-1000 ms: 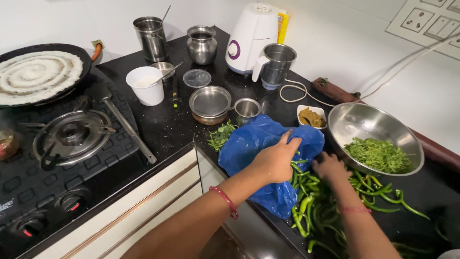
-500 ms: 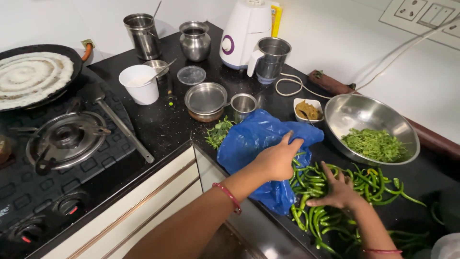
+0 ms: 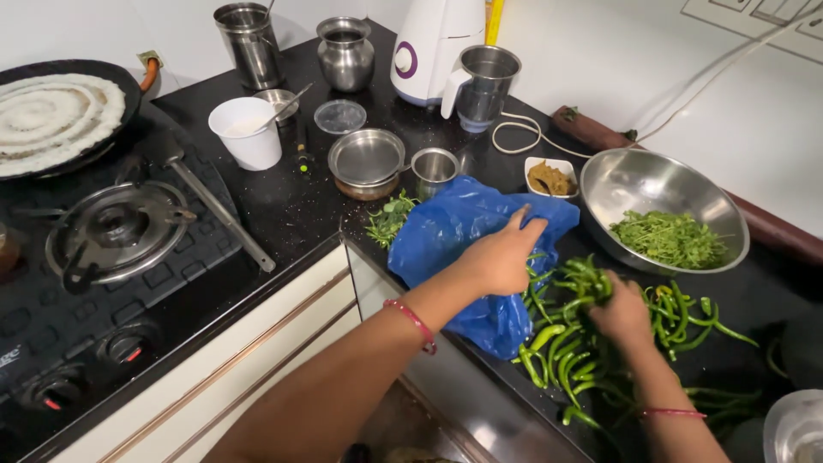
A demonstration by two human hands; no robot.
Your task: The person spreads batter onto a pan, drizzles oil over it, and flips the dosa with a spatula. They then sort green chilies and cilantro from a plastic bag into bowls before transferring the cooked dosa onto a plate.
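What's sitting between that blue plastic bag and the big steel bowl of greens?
In the head view, a small white dish of brownish paste sits between the blue plastic bag and the steel bowl.

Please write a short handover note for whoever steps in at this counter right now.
Left hand: resting flat on the blue plastic bag.
Right hand: gripping a bunch of green chillies from the loose pile on the black counter.
Steel bowl beside the pile already holds chopped greens.
Most chillies lie spread outside the bag; none are visibly inside it or in the bowl.
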